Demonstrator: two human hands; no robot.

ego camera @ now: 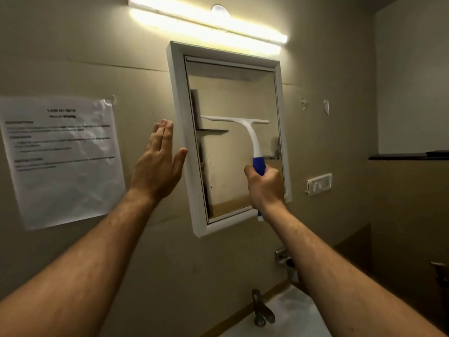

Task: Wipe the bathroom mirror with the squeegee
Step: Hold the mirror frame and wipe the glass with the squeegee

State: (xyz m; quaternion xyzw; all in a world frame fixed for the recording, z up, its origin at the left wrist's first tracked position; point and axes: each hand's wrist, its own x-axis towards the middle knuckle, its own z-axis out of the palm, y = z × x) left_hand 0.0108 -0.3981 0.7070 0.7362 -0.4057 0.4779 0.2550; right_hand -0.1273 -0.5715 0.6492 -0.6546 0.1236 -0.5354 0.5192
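The right hand [266, 188] has its fingers wrapped round the blue grip of the squeegee [245, 132], whose white blade lies level across the middle of the mirror [233, 98]. The left hand [158, 166] is flat, fingers straight and pressed together with the thumb apart, beside the mirror's white frame [187, 142] on the wall; whether it touches I cannot tell.

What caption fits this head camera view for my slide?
Right hand holds a blue-and-white plastic squeegee against the white-framed wall mirror; open left hand beside its frame.
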